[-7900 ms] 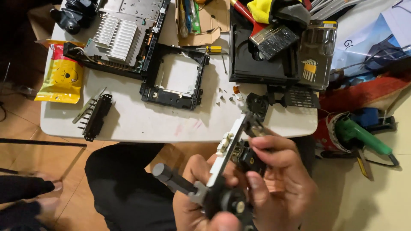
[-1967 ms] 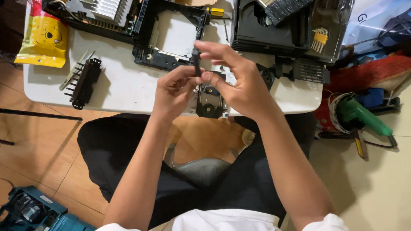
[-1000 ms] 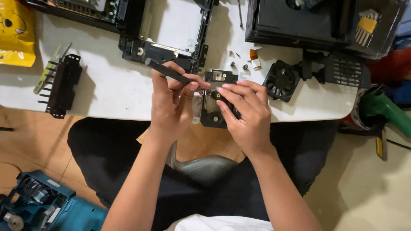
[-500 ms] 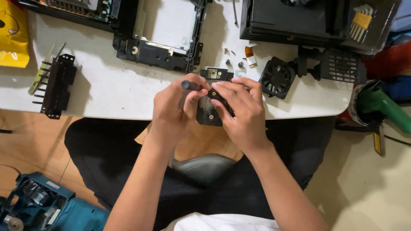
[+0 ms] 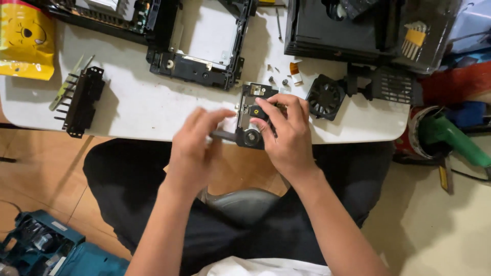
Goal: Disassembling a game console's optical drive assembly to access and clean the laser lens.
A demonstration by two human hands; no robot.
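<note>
Disc-drive mechanism (image 5: pixel 251 115), small and black with a round hub, lay at the table's (image 5: pixel 153 110) near edge, right of centre; right hand (image 5: pixel 286 133) pinched its upper part between thumb and fingers; left hand (image 5: pixel 197 145) gripped a dark-handled screwdriver (image 5: pixel 222 135) whose end met the mechanism's lower left; a black fan (image 5: pixel 325 97) lay just right.

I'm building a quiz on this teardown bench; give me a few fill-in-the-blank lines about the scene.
1. The right hand steadies a small black ___ at the table's edge.
2. The left hand holds a dark ___ against it.
3. Right of that hand lies a round black ___.
4. At far left sits a ___ bag.

Missing: mechanism; screwdriver; fan; yellow
</note>
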